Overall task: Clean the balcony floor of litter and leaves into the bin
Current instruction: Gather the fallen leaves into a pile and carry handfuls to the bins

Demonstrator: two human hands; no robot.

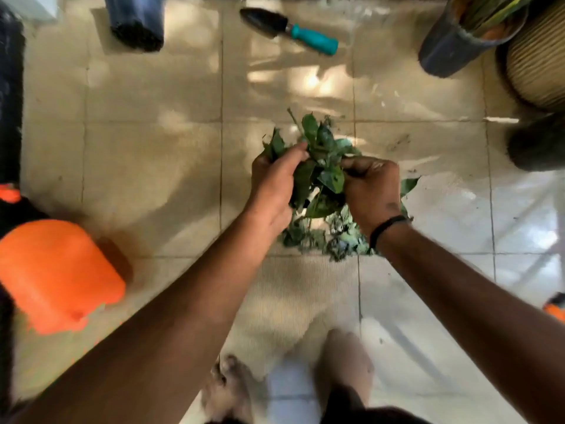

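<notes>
Both hands, left hand (273, 182) and right hand (371, 191), clasp a bunch of leaves (319, 166) from either side so nothing drops; orange bin (58, 273) lies well left of the leaves.

Bunch of green leaves (321, 175): mixed sizes, some glossy, some crumpled, thin stems poking up at top; held above tiled floor (146, 154), gripped from both sides between left hand (276, 182) and right hand (371, 191). Lower part of bunch ragged, dusty grey-green, hanging below hands toward floor; whether it touches tiles, cannot tell. One leaf sticks out right past right hand. Floor: glossy beige tiles, scattered soil specks and smears right of bunch.
</notes>
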